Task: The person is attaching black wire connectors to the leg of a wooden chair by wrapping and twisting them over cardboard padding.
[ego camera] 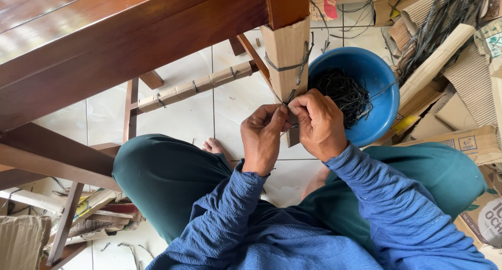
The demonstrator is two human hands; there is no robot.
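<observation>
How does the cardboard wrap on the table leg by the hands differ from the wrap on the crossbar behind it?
The leg wrap stands upright, wide, with both hands, left and right, at its lower tie. The crossbar wrap lies slanted, thin and long, untouched, tied at several spots. Both are brown cardboard bound with dark string.

Bright, even daylight, soft shadows, a pale sheen on the tabletop (47, 24), focus sharp.

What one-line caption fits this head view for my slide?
Both hands, left hand and right hand, tie dark string around a cardboard-wrapped table leg beside a blue bowl.
</observation>
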